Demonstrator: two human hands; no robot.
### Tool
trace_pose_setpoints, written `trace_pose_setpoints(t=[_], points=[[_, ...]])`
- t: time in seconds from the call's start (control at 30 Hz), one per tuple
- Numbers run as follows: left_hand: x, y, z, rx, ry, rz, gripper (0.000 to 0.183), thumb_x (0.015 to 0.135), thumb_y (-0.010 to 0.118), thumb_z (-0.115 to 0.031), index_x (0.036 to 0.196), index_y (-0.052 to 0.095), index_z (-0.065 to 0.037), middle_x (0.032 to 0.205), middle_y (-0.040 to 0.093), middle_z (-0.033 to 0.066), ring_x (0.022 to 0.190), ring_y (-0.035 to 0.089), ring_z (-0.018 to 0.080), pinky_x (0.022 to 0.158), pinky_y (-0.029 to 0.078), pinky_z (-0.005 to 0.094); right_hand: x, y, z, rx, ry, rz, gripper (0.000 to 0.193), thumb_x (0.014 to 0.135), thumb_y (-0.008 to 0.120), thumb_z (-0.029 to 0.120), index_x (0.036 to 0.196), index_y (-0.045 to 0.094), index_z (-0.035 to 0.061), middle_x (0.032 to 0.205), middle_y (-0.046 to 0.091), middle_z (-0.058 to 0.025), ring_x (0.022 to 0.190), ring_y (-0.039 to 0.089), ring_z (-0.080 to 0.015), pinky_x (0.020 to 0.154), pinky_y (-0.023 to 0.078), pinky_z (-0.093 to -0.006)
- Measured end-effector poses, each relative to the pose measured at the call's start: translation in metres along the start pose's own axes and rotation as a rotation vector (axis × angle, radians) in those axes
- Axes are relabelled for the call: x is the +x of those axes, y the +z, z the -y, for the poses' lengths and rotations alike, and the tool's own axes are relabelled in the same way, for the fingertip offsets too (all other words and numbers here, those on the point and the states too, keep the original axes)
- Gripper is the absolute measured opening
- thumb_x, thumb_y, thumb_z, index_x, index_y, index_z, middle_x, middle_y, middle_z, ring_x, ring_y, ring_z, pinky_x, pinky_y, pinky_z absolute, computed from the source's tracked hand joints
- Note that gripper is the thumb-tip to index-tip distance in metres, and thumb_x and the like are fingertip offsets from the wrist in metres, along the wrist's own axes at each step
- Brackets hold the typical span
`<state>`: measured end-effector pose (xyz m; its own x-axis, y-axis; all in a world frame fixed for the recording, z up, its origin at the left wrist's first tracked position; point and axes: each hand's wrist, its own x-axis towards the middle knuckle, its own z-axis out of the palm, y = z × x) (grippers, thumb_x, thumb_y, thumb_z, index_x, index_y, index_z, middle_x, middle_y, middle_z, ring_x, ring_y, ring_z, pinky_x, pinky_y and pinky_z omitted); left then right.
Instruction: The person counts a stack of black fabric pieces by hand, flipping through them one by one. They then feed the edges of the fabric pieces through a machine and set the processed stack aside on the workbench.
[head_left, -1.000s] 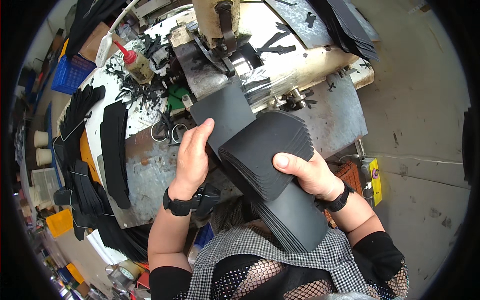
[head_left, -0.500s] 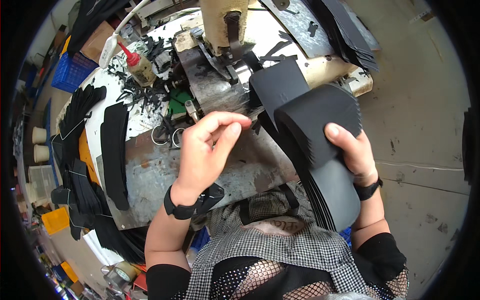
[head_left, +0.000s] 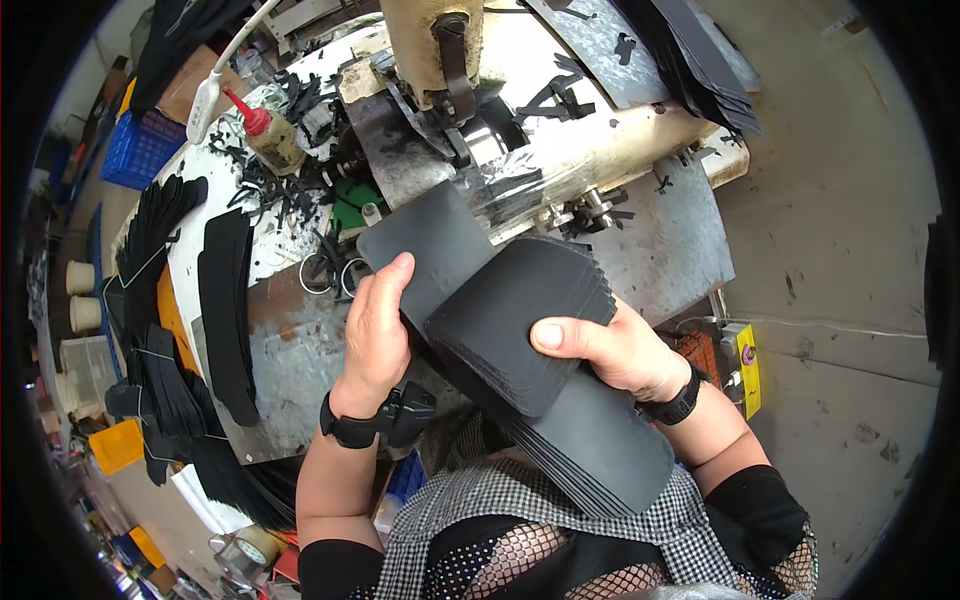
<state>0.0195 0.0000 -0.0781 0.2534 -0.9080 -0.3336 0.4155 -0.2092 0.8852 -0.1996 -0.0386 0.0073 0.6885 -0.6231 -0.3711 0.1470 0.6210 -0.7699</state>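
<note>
A thick stack of black, leather-like strips lies slantwise in front of me, with rounded ends and its layers fanned at the lower right. Its upper part is folded over. My right hand is closed round the fold's right side, thumb on top and fingers hidden beneath. At the stack's left edge is my left hand, thumb against the strips beside the flat upper-left end; its other fingers are partly hidden. Beyond the stack stands a cream-coloured machine with a cylindrical arm.
Black strips lie on the worktable's left side, beside tied bundles. A red-capped bottle stands among black scraps. More black pieces lie at the far right. A blue basket is at the far left.
The stack has moved left and toward me, away from the machine, and tilted, carried by my right hand. My left hand has gone from free in the air to the stack's left edge.
</note>
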Motion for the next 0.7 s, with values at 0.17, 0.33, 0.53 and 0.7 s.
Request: trace_pose_setpoints(t=[0.17, 0.33, 0.53, 0.7], points=[[0.014, 0.014, -0.008, -0.088, 0.002, -0.006, 0.029, 0.098, 0.049, -0.019, 0.107, 0.062, 0.005, 0.107, 0.062, 0.0089, 0.102, 0.056, 0.0127, 0.091, 0.041, 0.0255, 0.001, 0.006, 0.019, -0.004, -0.022, -0.213, 0.038, 0.086, 0.067, 0.021, 0.117, 0.057, -0.0005, 0.106, 0.064, -0.0059, 0.095, 0.060, -0.0134, 0.085, 0.049, -0.0277], [0.008, 0.038, -0.048, 0.396, 0.094, 0.444, 0.024, 0.095, 0.051, -0.013, 0.104, 0.065, 0.004, 0.109, 0.065, 0.0128, 0.099, 0.061, 0.0149, 0.091, 0.046, 0.0298, -0.028, -0.014, 0.044, -0.024, -0.213, -0.499, 0.038, 0.080, 0.069, 0.018, 0.111, 0.059, -0.0011, 0.100, 0.065, -0.0076, 0.088, 0.063, -0.0150, 0.078, 0.052, -0.0289], [-0.007, 0.042, -0.052, 0.149, 0.498, 0.789, 0.077, 0.082, 0.060, -0.049, 0.131, 0.045, 0.008, 0.134, 0.048, 0.0241, 0.129, 0.041, 0.0361, 0.109, 0.028, 0.0439, -0.045, 0.005, 0.038, -0.237, -0.138, -0.164, 0.071, 0.073, 0.082, 0.018, 0.131, 0.047, -0.0013, 0.117, 0.061, -0.0082, 0.106, 0.056, -0.0143, 0.093, 0.045, -0.0291], [-0.005, -0.003, -0.001, 0.271, 0.150, 0.300, 0.042, 0.099, 0.044, -0.025, 0.127, 0.048, 0.007, 0.126, 0.056, 0.0150, 0.117, 0.054, 0.0228, 0.100, 0.041, 0.0350, -0.014, 0.002, 0.012, -0.183, 0.027, -0.039, 0.051, 0.082, 0.075, 0.021, 0.124, 0.054, -0.0007, 0.111, 0.063, -0.0066, 0.101, 0.057, -0.0130, 0.089, 0.047, -0.0274]])
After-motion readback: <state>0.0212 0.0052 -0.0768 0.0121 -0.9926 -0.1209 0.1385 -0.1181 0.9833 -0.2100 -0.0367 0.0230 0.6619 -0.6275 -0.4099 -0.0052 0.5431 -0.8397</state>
